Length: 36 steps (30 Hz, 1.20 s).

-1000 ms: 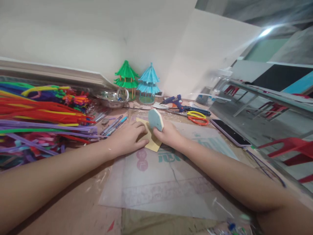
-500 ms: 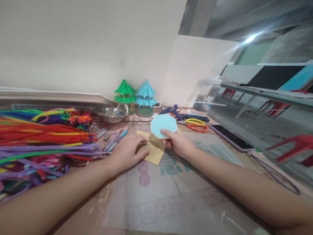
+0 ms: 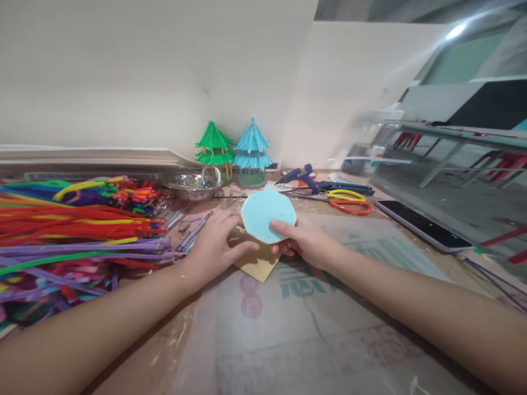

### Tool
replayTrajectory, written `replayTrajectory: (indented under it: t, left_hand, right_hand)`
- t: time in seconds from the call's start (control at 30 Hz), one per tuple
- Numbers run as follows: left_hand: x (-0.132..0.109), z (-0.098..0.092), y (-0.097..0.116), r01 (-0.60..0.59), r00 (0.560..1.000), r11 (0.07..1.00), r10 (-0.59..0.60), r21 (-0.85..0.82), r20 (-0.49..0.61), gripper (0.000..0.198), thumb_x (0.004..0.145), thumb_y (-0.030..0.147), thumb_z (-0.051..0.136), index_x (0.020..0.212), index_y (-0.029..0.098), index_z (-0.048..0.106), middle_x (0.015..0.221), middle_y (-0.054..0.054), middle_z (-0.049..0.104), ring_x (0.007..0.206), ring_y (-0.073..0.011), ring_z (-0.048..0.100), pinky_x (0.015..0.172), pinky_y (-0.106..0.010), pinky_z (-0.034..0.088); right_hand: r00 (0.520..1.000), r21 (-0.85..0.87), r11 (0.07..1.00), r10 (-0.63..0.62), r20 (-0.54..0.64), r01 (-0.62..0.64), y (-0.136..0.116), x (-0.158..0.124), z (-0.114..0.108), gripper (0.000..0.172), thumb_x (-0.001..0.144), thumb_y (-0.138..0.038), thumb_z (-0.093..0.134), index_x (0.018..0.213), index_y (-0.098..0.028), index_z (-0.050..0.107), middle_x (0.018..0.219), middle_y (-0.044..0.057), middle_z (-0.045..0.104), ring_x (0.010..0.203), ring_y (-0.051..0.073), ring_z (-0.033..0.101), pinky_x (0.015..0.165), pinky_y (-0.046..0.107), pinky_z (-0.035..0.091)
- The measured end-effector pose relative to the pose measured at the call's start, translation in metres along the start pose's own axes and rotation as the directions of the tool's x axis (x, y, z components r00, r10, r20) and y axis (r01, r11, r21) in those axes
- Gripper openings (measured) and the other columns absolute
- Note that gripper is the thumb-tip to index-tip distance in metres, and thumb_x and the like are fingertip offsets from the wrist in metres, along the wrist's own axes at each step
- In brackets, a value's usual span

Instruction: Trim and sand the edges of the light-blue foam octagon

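Note:
My right hand [image 3: 307,240] pinches a light blue many-sided disc [image 3: 265,213] by its lower right edge, thumb on top. The disc is tilted toward me above a tan paper sheet [image 3: 258,269] and covers part of it. At the sheet's left lies my left hand [image 3: 220,241], thumb and fingers apart, holding nothing. Its fingertips come close to the disc's left edge; whether they touch is hard to tell. Beneath the paper is a translucent printed plastic sheet [image 3: 321,334] on the table.
Bundles of coloured pipe cleaners [image 3: 78,219] lie left, beside pens [image 3: 195,233] and a metal bowl [image 3: 191,186]. Green [image 3: 214,145] and blue [image 3: 252,151] pavilion models stand behind. A glue gun [image 3: 302,176], scissors [image 3: 349,202] and phone [image 3: 424,224] lie to the right.
The blue disc has come lower and closer to my left hand, covering more of the tan sheet. My left hand has shifted slightly, and the camera view has turned a little.

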<state>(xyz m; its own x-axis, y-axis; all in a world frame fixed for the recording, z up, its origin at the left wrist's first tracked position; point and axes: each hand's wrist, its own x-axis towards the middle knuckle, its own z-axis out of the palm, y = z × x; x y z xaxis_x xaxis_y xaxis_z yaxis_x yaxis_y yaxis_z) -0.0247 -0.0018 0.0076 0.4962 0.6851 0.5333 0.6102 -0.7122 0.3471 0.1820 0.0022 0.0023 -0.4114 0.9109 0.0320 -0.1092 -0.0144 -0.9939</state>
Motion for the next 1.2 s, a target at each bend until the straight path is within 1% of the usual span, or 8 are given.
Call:
replayTrajectory:
  t: [0.13,0.23,0.33,0.5,0.67,0.83,1.0,1.2]
  left_hand:
    - [-0.0003,-0.001,0.0016,-0.001,0.999,1.0,0.001,0.002,-0.05,0.026,0.086,0.045,0.062,0.085,0.019,0.058,0.098,-0.005,0.064,0.094,-0.0222,0.057,0.08,-0.035,0.042]
    - [0.0,-0.0027,0.0035,-0.015,1.0,1.0,0.015,-0.024,-0.024,0.024,0.094,0.037,0.049,0.081,0.02,0.059,0.094,-0.005,0.065,0.093,-0.0216,0.057,0.083,-0.036,0.041]
    - [0.0009,-0.0043,0.005,-0.024,0.999,0.998,0.022,-0.055,-0.026,0.032,0.098,0.03,0.034,0.081,0.02,0.059,0.089,-0.006,0.065,0.092,-0.0212,0.056,0.085,-0.037,0.04]
    - [0.0018,-0.0039,0.0058,0.063,0.998,0.997,-0.063,-0.047,-0.002,0.03,0.091,0.04,0.05,0.069,0.019,0.056,0.082,-0.005,0.065,0.083,-0.0212,0.056,0.079,-0.036,0.042]
    - [0.0022,-0.004,0.0045,0.087,0.996,0.993,-0.088,-0.078,-0.017,0.038,0.097,0.033,0.029,0.078,0.02,0.059,0.085,-0.005,0.066,0.091,-0.0219,0.058,0.09,-0.039,0.041]
    - [0.0028,-0.0043,0.0063,0.12,0.993,0.992,-0.119,-0.048,0.015,0.028,0.09,0.042,0.046,0.084,0.02,0.06,0.091,-0.006,0.067,0.091,-0.0232,0.058,0.085,-0.038,0.043]
    - [0.0028,-0.0052,0.0086,0.098,0.995,0.995,-0.098,-0.032,0.014,0.032,0.095,0.037,0.036,0.08,0.019,0.058,0.085,-0.006,0.064,0.085,-0.0225,0.057,0.08,-0.037,0.043]
    - [0.0018,-0.0044,0.0045,0.134,0.991,0.988,-0.134,-0.071,0.009,0.034,0.096,0.037,0.033,0.08,0.019,0.057,0.083,-0.007,0.063,0.089,-0.0239,0.058,0.085,-0.04,0.043]
  right_hand:
    - [1.0,-0.112,0.994,0.017,0.025,-0.014,0.0008,-0.0006,-0.0022,0.052,0.064,-0.066,0.07,0.068,-0.015,0.058,0.049,0.001,0.06,0.039,0.006,0.038,0.038,0.02,0.029]
    - [0.999,-0.093,0.996,0.018,0.03,-0.015,0.0011,-0.0003,-0.0031,0.051,0.066,-0.065,0.069,0.069,-0.015,0.058,0.049,0.0,0.059,0.039,0.006,0.039,0.038,0.02,0.029]
    - [0.999,-0.064,0.998,0.016,0.027,-0.015,0.0006,-0.0001,-0.0028,0.05,0.065,-0.064,0.07,0.07,-0.016,0.057,0.048,-0.001,0.059,0.039,0.006,0.04,0.038,0.019,0.029]
    - [1.0,-0.148,0.989,0.019,0.008,-0.018,-0.0018,-0.0022,-0.0004,0.047,0.068,-0.061,0.067,0.066,-0.016,0.057,0.049,0.0,0.059,0.039,0.005,0.039,0.038,0.019,0.029]
    - [1.0,-0.158,0.987,0.01,-0.002,-0.01,-0.0011,-0.0028,0.0,0.042,0.07,-0.057,0.067,0.064,-0.017,0.056,0.049,0.0,0.059,0.039,0.006,0.039,0.039,0.02,0.029]
    - [1.0,-0.192,0.981,0.006,0.01,-0.004,0.0006,-0.0021,-0.0009,0.041,0.071,-0.056,0.066,0.064,-0.017,0.056,0.049,-0.001,0.058,0.039,0.006,0.038,0.039,0.021,0.029]
    - [1.0,-0.228,0.974,0.01,0.012,-0.007,-0.0012,-0.0029,0.0001,0.04,0.072,-0.056,0.063,0.063,-0.017,0.055,0.05,-0.001,0.058,0.039,0.006,0.039,0.039,0.021,0.029]
    - [0.999,-0.239,0.971,0.011,0.043,0.0,-0.0025,-0.0014,0.0012,0.042,0.072,-0.057,0.062,0.063,-0.018,0.054,0.05,-0.001,0.057,0.038,0.006,0.038,0.039,0.021,0.028]
